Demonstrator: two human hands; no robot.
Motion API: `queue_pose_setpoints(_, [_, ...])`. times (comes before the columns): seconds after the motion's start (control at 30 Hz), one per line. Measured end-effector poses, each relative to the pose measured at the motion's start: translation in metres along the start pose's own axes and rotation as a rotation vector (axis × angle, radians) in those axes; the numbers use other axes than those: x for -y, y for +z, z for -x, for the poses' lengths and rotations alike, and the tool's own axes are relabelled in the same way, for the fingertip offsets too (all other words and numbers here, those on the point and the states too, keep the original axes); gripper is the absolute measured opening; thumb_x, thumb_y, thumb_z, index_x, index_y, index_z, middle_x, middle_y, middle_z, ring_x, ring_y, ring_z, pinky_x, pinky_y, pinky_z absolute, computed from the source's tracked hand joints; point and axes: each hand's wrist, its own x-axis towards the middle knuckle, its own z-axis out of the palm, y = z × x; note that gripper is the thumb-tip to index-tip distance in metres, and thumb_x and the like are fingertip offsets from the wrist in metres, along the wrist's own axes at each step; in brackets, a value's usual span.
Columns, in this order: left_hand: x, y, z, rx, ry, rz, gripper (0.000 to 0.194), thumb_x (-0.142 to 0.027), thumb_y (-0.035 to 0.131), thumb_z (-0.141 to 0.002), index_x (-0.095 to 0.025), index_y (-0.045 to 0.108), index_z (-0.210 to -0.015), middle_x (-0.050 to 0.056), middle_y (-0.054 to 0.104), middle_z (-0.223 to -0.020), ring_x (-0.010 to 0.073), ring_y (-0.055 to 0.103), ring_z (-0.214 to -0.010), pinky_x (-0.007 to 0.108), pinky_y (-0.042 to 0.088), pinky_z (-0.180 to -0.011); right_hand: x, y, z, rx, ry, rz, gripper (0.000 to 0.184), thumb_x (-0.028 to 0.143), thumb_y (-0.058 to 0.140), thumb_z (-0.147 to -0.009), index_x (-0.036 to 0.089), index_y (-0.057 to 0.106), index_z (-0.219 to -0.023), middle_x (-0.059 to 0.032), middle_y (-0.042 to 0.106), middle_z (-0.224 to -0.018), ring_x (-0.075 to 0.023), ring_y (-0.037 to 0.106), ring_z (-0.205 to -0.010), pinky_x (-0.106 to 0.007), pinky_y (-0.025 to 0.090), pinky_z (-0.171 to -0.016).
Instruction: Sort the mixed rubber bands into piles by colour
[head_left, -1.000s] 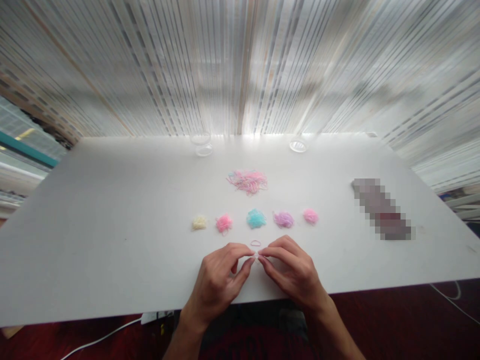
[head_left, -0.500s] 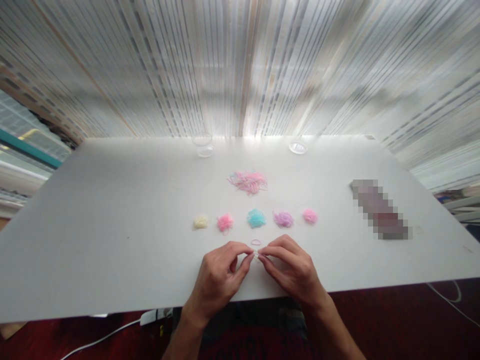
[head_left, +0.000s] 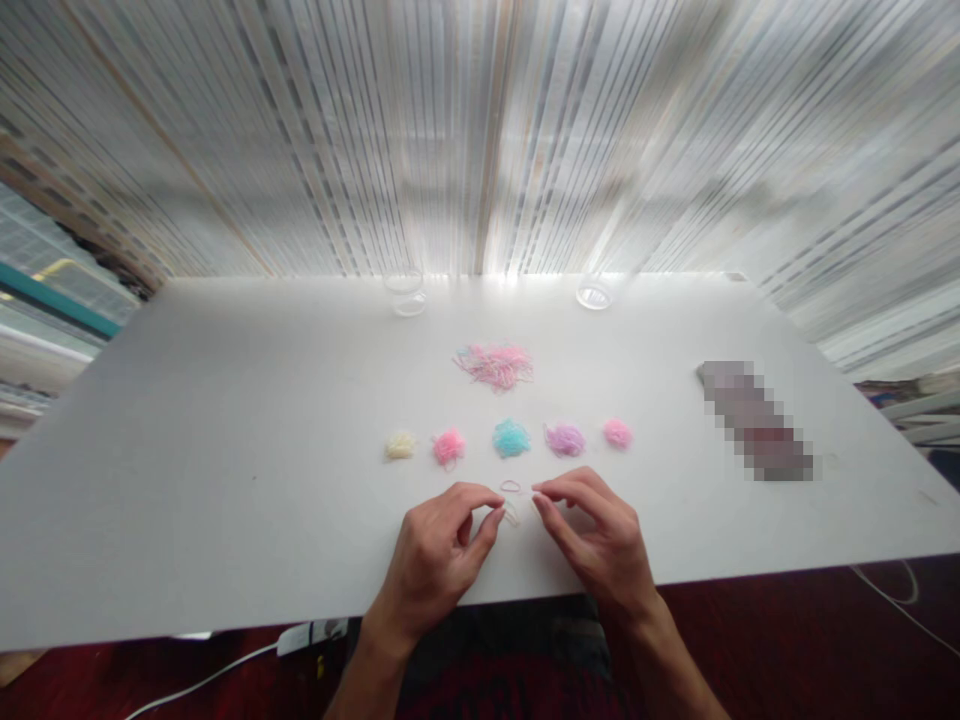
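My left hand (head_left: 446,540) is closed in a pinch, thumb against forefinger, on a pale yellowish rubber band (head_left: 512,516) whose loop sticks out to the right. My right hand (head_left: 596,525) is a short way to the right, its thumb and forefinger nearly together; a faint thin strand shows by the tips, too small to make out. A single pinkish rubber band (head_left: 510,486) lies just beyond the fingertips. Farther off is a row of small rubber band heaps: cream (head_left: 400,446), bright pink (head_left: 449,447), turquoise (head_left: 511,438), lilac (head_left: 565,440) and light pink (head_left: 617,433).
A mixed pile of rubber bands (head_left: 496,366) lies behind the row on the white table (head_left: 187,450). At the back edge stand a clear container (head_left: 407,295) and a clear round lid or dish (head_left: 594,294). A blurred-out long object (head_left: 757,420) lies at the right.
My right hand has moved to the right, away from my left hand, opening a gap between the fingertips. The pale band by the left fingertips now shows more plainly.
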Motion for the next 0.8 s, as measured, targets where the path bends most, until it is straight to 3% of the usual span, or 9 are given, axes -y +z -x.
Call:
queue_pose_setpoints(0.13, [0.000,-0.001,0.000,0.006,0.008,-0.021,0.011,-0.019,0.064,-0.100,-0.021,0.065,-0.111,0.002,0.074,-0.097,0.0095,0.054,-0.059,0.023,0.051,-0.061,-0.011,-0.017,-0.008,-0.211,0.106,0.220,0.004,0.020,0.070,-0.097,0.021,0.074,-0.098,-0.0017,0.072,-0.084,-0.0158,0.063,-0.073,-0.029,0.054,-0.067])
queue_pose_setpoints(0.2, [0.000,-0.001,0.000,0.005,0.021,-0.041,0.011,-0.019,0.064,-0.100,-0.021,0.065,-0.111,0.002,0.074,-0.097,0.0095,0.054,-0.058,0.023,0.051,-0.061,-0.019,-0.024,-0.011,-0.248,0.105,0.322,0.006,0.023,0.070,-0.097,0.021,0.075,-0.097,-0.0022,0.072,-0.083,-0.0170,0.063,-0.073,-0.030,0.053,-0.065])
queue_pose_setpoints(0.43, [0.001,0.000,-0.002,0.003,0.026,-0.077,0.010,-0.020,0.062,-0.101,-0.021,0.065,-0.110,0.002,0.074,-0.095,0.0097,0.054,-0.056,0.023,0.051,-0.060,-0.037,-0.023,-0.010,-0.195,0.140,0.356,0.013,0.031,0.070,-0.098,0.021,0.079,-0.098,-0.0040,0.075,-0.088,-0.0190,0.067,-0.074,-0.033,0.056,-0.070])
queue_pose_setpoints(0.8, [0.001,0.000,-0.001,0.013,0.025,-0.083,0.010,-0.021,0.062,-0.101,-0.021,0.065,-0.111,0.002,0.074,-0.096,0.0099,0.054,-0.057,0.023,0.051,-0.059,-0.037,-0.022,-0.008,-0.204,0.162,0.303,0.014,0.032,0.072,-0.097,0.021,0.081,-0.099,-0.0043,0.076,-0.088,-0.0187,0.066,-0.073,-0.033,0.059,-0.071])
